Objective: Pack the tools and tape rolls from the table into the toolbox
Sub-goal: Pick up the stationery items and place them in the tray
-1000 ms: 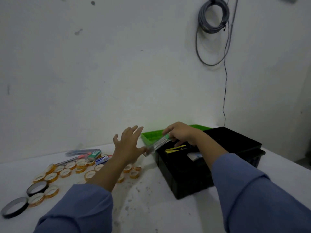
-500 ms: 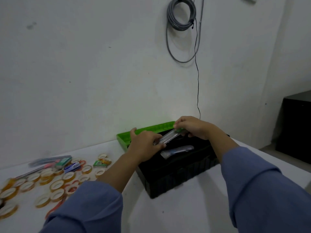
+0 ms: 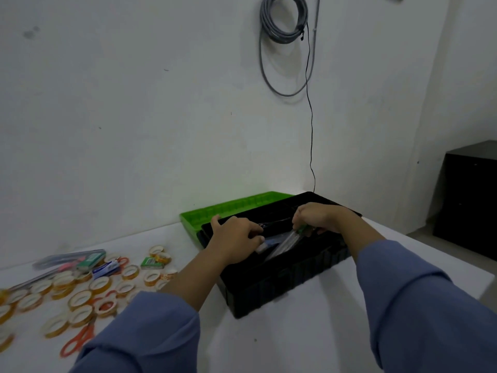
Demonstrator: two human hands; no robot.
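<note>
Both hands are down inside the black toolbox (image 3: 282,281), just right of the frame's centre. Right hand (image 3: 318,216) has its fingers curled round the green end of a long clear tool (image 3: 286,242), which slants down and left into the box. Left hand (image 3: 234,235) lies knuckles-up over the box's left end, fingers bent beside a small blue-and-white item (image 3: 265,243); whether it grips that item I cannot tell. Blue sleeves fill the bottom of the frame.

Nearest on the white table (image 3: 269,340), at lower left, lie orange scissors (image 3: 78,339). Beyond them a scatter of tape rolls (image 3: 80,298) lies flat, many touching. Further back at the left are a blue box (image 3: 106,268), a green box (image 3: 151,262) and some long packaged pieces. Behind the toolbox a green tray (image 3: 236,208) touches its far side. On the wall, upper right, hangs a coiled grey cable (image 3: 285,20). A black cabinet (image 3: 470,197) stands at far right.
</note>
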